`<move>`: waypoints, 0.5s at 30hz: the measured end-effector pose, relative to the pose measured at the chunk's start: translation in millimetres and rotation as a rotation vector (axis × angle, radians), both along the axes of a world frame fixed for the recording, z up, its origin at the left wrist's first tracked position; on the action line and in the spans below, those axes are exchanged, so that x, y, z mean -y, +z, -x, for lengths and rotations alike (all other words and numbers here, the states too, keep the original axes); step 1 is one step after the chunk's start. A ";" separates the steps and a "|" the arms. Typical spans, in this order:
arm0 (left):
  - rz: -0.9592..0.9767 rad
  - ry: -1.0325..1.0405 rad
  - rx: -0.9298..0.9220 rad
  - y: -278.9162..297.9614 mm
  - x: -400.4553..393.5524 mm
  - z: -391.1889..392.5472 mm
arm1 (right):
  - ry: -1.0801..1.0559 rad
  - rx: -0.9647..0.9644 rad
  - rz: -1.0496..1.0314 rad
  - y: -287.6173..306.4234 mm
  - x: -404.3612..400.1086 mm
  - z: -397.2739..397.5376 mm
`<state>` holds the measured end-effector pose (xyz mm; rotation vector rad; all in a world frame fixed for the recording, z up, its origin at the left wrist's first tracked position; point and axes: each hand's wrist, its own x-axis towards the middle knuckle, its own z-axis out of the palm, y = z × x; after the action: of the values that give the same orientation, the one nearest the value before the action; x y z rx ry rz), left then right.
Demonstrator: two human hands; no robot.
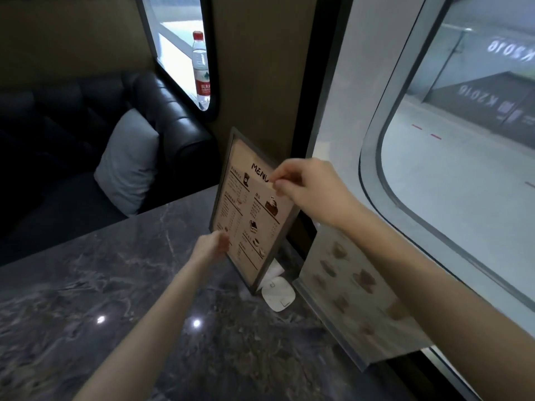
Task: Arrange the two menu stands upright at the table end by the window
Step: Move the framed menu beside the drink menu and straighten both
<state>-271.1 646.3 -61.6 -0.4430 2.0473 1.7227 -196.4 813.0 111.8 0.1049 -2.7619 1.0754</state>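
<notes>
Head view: my left hand [212, 246] and right hand [301, 183], fingers grasping the framed menu stand [252, 206], steady it upright at 12 o'clock; next, release, then raise the second stand [359, 287] at 3 o'clock.

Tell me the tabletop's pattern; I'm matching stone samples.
Dark grey marble with pale veins, clearest in the head view.

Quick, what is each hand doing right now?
Left hand: closed on the lower left edge of the framed menu stand.
Right hand: fingers pinching the same stand's upper right edge.
</notes>
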 end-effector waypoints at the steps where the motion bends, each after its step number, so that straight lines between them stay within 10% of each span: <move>1: 0.009 -0.021 -0.005 -9.5 0.2 -3.4 | 0.006 -0.005 -0.035 6.1 -3.9 4.6; 15: -0.387 0.091 0.264 -57.2 -23.0 -23.1 | -0.036 0.384 -0.165 -3.3 -28.8 51.3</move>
<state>-248.0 669.3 -118.9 -0.6053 1.4894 1.9400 -247.7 841.8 108.5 -0.1456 -3.1767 0.9398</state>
